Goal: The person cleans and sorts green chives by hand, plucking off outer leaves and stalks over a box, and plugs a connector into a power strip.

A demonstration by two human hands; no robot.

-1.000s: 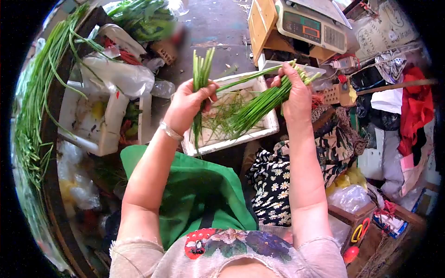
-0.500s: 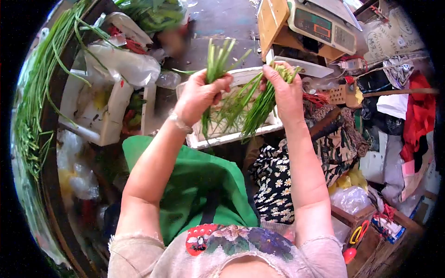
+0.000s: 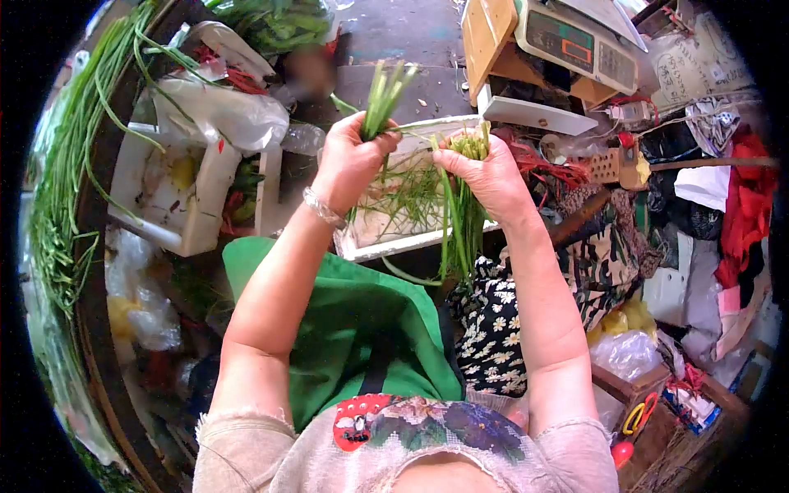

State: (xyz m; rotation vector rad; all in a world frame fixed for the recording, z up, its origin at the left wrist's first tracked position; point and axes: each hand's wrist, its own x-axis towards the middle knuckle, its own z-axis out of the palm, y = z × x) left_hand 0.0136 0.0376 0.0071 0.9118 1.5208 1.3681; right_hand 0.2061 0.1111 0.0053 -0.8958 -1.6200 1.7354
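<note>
My left hand [image 3: 352, 156] is closed round a small bunch of green stalks [image 3: 385, 100], whose cut ends point up and away. To its right, my right hand [image 3: 483, 171] grips a thicker bundle of green stalks [image 3: 462, 226]. The pale ends of that bundle show above my fingers and the thin green parts hang down over the box edge. Below and between both hands lies a white foam box [image 3: 394, 245] with loose green strands [image 3: 411, 193] inside. A green cloth [image 3: 337, 329] covers my lap.
Long green stalks [image 3: 70, 164] lie along the left ledge. A second foam box [image 3: 197, 218] with plastic bags stands at the left. A scale [image 3: 575, 41] sits on a wooden stand at the upper right. Clothes and red cloth [image 3: 752, 197] are heaped at the right.
My right hand has moved left, nearer my left hand, and its bundle has swung from slanting to hanging nearly straight down. My left hand still holds its small bunch.
</note>
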